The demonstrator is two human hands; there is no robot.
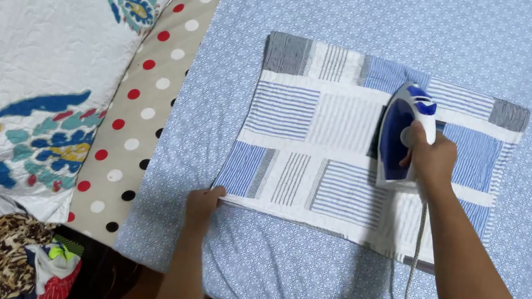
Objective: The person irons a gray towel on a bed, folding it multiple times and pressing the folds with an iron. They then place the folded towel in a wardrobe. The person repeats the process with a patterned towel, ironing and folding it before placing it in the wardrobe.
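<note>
Blue-and-white steam iron [400, 138] pressed flat on the folded striped patchwork cloth [321, 158], right of its middle, nose pointing toward the far edge. Gripped around the handle by the right hand [430, 156], fingers curled tight. Grey cord [412, 263] trailing from the iron's heel along the forearm toward the near side. Cloth laid out on a light blue patterned sheet [384, 19], far corners grey, panels in blue and white stripes. Near left corner of the cloth held down by the left hand [203, 205], fingers bent and closed on its edge. Further left, a beige polka-dot fabric [146, 103], then a white quilted cover with blue floral motifs [35, 45]. Heap of mixed clothes [12, 252] at the lower left.
</note>
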